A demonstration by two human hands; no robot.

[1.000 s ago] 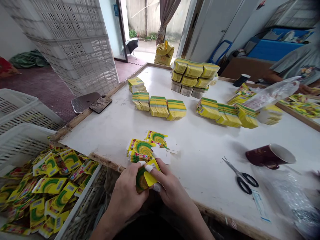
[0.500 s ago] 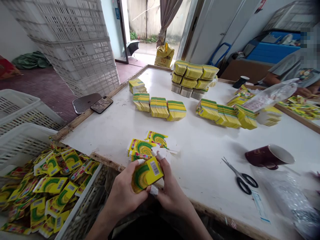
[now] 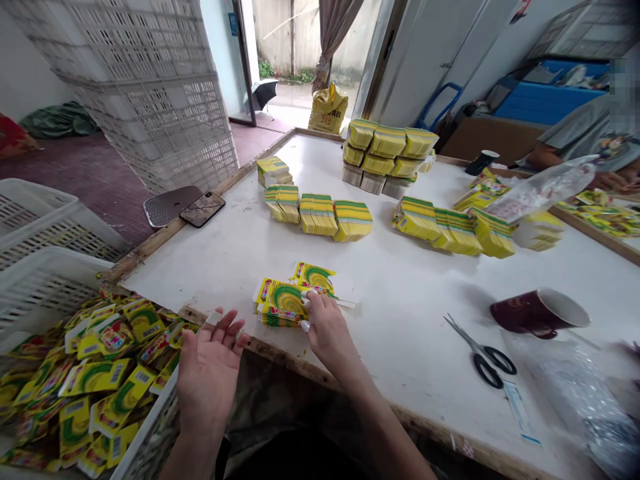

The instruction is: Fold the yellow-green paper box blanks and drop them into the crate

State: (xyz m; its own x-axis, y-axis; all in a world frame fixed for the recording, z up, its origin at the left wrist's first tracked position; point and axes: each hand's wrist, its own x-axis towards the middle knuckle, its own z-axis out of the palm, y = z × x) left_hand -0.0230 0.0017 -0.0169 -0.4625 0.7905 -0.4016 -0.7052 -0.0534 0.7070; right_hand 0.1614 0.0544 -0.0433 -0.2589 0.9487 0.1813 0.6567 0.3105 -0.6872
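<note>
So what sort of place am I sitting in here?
Probably a small packing workshop: bundles of yellow packaging stand in rows on the white table, an open plastic crate beside it is heaped with yellow packets, and a tall stack of white crates rises behind.

The cartons [image 3: 283, 300] are thin printed card, smooth and lightly glossy; the stacked packs [image 3: 317, 217] show matt paper edges. The desk [image 3: 380, 287] has a smooth white top with a dull sheen and scuffs, and its rim [image 3: 145, 245] is rough, worn wood. The crate [image 3: 45, 283] is white moulded plastic. The scissors [image 3: 479, 347] combine smooth metal blades with black plastic handles. The mug [image 3: 525, 313] is glossy. The near bag [image 3: 585, 393], blurred, seems clear, crinkled plastic. The curtain [image 3: 334, 27] is matt cloth.
</note>
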